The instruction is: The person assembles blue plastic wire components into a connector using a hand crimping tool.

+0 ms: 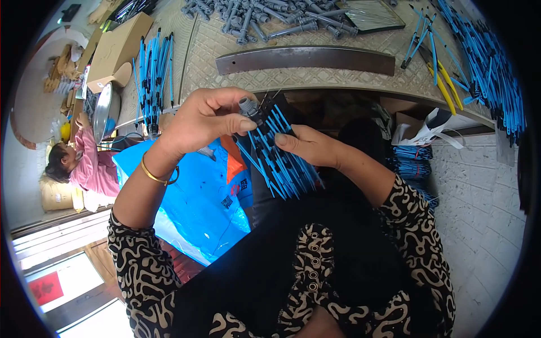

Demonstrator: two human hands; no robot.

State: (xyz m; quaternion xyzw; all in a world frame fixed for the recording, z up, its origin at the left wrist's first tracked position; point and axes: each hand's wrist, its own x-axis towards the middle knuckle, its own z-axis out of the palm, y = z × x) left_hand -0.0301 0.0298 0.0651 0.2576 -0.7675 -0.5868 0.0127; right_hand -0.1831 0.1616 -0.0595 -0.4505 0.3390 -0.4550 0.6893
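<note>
Blue rod bundle (pixel 284 174) held just off the bench (pixel 197 62)'s front edge. Right grip (pixel 307 145) closed round it; left grip (pixel 205 118) pinching a grey fitting (pixel 248 106) at its bench-side end. Dark metal strip (pixel 307 60) along the front edge, between bundle and grey fittings pile (pixel 245 19). Yellow-handled pliers (pixel 445 85) at front edge, right. Blue bag (pixel 186 188) left: printed characters (pixel 239 187), square code (pixel 227 201).

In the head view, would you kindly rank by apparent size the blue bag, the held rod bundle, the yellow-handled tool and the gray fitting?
Largest to smallest:
1. blue bag, partly hidden
2. held rod bundle
3. yellow-handled tool
4. gray fitting
</note>
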